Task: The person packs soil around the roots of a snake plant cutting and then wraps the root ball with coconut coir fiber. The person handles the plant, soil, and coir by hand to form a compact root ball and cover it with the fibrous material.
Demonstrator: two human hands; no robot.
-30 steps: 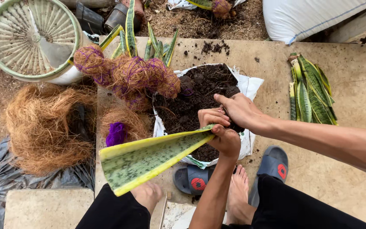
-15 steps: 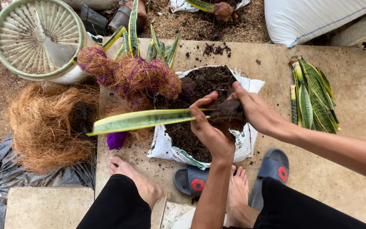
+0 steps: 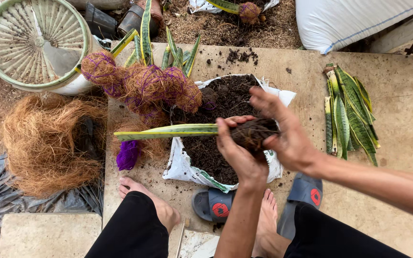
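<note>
My left hand (image 3: 237, 152) and my right hand (image 3: 285, 134) cup a dark ball of soil and fibre (image 3: 254, 134) between them, above an open white bag of dark soil (image 3: 225, 102). A long green leaf with yellow edges (image 3: 168, 131) sticks out of that ball and points left, lying nearly level. Both hands press around the ball at the leaf's base. Left of the bag lie several finished fibre balls tied with purple thread (image 3: 139, 86), each with leaves rising from it.
A heap of brown coconut fibre (image 3: 48, 143) lies at the left, with a purple thread bundle (image 3: 128, 155) beside it. Loose cut leaves (image 3: 347, 112) lie at the right on the concrete slab. A round green basket (image 3: 29, 40) stands top left. My bare feet and sandals are below.
The leaf has turned from broad side up to edge on and now lies level. Both hands have closed around the soil ball at its base, a little lower over the bag.
</note>
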